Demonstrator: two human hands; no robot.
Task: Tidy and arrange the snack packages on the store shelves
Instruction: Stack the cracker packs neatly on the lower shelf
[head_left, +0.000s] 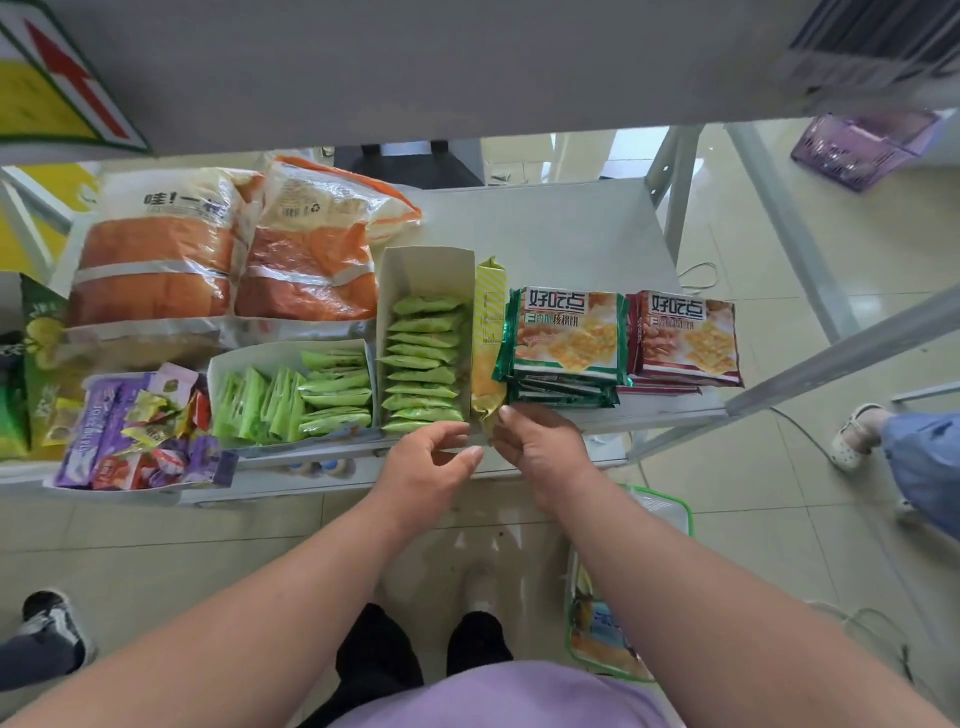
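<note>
both hands reach to the shelf edge, the right hand pinching the near end of a yellow striped snack pack at 12 o'clock, the left hand loosely curled, holding nothing, at 11 o'clock below the box of green packets.

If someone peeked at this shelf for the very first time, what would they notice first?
Probably the two big orange bread bags at the back left of the shelf. Next, the rows of green packets lined up in a white box in the middle. Right at the front edge, the right hand pinches the near end of a long yellow packet standing beside that box, with the left hand close by.
</note>
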